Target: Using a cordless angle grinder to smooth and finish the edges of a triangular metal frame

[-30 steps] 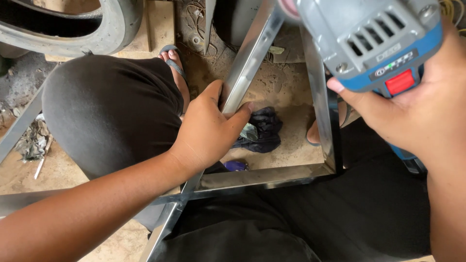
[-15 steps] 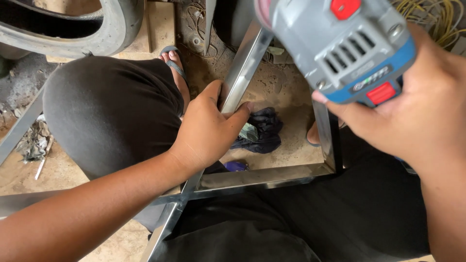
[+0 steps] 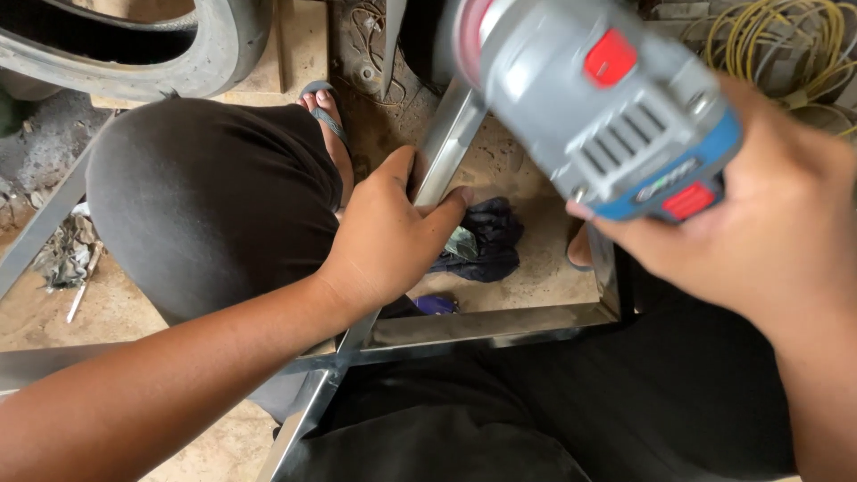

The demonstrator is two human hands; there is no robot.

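Observation:
My left hand (image 3: pixel 388 234) grips a shiny square steel tube (image 3: pixel 449 143), part of a welded metal frame (image 3: pixel 486 324) lying across my lap and the ground. My right hand (image 3: pixel 759 228) holds a grey and blue angle grinder (image 3: pixel 594 107) with red buttons, raised close to the camera above the frame's right side; its disc end points up-left and is blurred. Under the frame lies a dark crumpled cloth (image 3: pixel 486 241). My knees in dark trousers sit on either side of the tube.
A tyre (image 3: pixel 170 54) lies at the top left on a wooden board. Yellow wire coils (image 3: pixel 786 45) sit at the top right. Another steel bar (image 3: pixel 40 228) runs along the left, near scraps on the dirt floor. A sandalled foot (image 3: pixel 326 116) rests beside the tube.
The grinder in my right hand has swung left and lower, turning so its head points up-left. My left hand keeps the same grip on the tube.

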